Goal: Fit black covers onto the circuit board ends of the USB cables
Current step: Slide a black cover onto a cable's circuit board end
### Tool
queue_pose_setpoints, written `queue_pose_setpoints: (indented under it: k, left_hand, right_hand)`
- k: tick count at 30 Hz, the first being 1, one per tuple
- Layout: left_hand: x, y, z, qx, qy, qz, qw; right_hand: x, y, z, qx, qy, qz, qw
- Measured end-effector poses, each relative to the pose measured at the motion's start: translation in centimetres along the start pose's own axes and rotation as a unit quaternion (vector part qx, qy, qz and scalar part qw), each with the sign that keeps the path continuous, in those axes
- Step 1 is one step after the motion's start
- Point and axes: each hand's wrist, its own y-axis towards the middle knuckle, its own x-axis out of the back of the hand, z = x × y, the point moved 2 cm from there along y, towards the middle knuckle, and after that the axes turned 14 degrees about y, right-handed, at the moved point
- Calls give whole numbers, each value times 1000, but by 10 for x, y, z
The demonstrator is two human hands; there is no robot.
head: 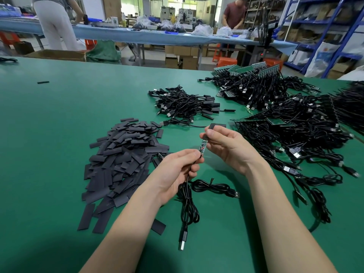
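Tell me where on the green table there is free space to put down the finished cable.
Bare green table lies left of the pile of black covers, and near the front edge beside the loose cable. The right side is crowded with cable bundles.

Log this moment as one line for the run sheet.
left hand: pinches USB cable below circuit board | right hand: holds black cover at board tip | cover: not yet on

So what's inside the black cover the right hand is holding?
Only the circuit board tip is entering the black cover held by the right hand; most of the board shows. The cover's interior is hidden.
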Motion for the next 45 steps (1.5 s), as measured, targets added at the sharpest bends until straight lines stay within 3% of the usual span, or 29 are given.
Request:
queue_pose_setpoints:
  k: [9,15,23,36,45]
  left_hand:
    - [1,-4,0,-16,37,64,997]
    - [3,-4,1,-27,44,80,995]
    - [3,-4,0,-30,37,86,995]
    - [7,-2,-2,-34,15,68,997]
    - [5,-4,-6,-32,17,59,998]
  right_hand:
    - [8,-8,5,-87,14,57,995]
    - [11,-13,13,-78,-38,101,991]
    - [11,-12,11,-84,9,91,992]
    - [1,-13,13,-65,-79,117,988]
    - [-2,-9,3,-71,-63,121,988]
